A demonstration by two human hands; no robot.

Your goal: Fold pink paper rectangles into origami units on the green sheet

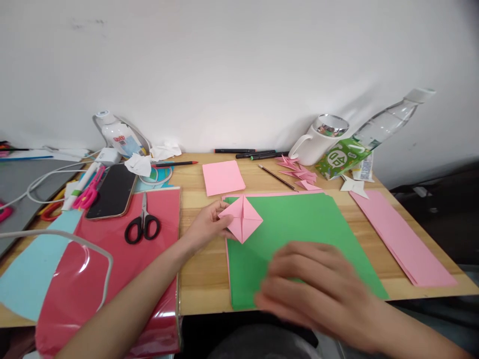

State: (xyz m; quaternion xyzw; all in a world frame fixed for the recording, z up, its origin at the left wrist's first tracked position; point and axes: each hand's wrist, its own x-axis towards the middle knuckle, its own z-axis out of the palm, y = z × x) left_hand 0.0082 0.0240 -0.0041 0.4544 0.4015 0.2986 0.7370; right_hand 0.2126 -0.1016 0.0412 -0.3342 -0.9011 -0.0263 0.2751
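Note:
Between the thumb and fingers of my left hand [211,222] is a small pink folded paper [245,222], diamond-shaped with creases running through its middle. It is held over the left edge of a green paper stack [292,224]. My right hand [314,286] is smeared by motion above the front of the green sheets, apart from the folded piece; its fingers look curled, but their tips are hidden. A stack of square pink paper [223,178] lies just beyond my left hand.
Black-handled scissors [142,224] and a phone [112,192] lie on the left, by a red plastic-covered pack [149,279]. Pink folded pieces [299,174], a pencil [279,178], a white mug [318,139] and a leaning clear bottle [392,119] are at the back right. Pink strips [404,239] lie rightmost.

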